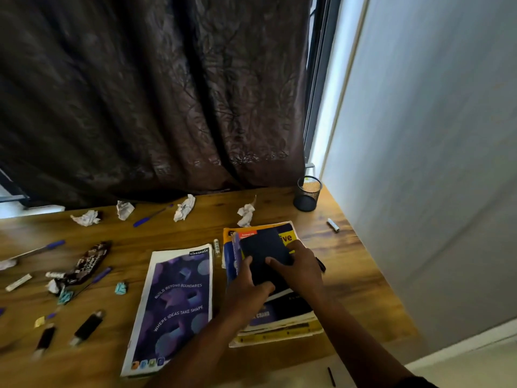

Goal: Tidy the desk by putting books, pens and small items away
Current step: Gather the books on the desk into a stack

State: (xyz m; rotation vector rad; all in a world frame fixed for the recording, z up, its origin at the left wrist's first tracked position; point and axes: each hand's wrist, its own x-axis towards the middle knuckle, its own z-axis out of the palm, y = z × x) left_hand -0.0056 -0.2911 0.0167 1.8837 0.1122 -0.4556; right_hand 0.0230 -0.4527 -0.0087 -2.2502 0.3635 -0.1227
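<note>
The wooden desk [349, 275] lies bare along its right side, between the book stack [279, 326] and the wall [433, 191], broken only by a small battery [333, 225] far right and the mesh pen cup [308, 194] in the far corner. The purple notebook [173, 303] lies just left of the stack, leaving a narrow gap. Crumpled paper balls [184, 208] and a blue pen [152, 215] line the far edge below the curtain [140, 93]. Markers [88, 327] and wrappers [89, 263] crowd the left.

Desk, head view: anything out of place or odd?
Yes. Crumpled white paper balls litter the wooden desk's far edge; blue pens and a dark snack wrapper lie loose at left, outside the black mesh pen cup. A battery lies stray.
</note>
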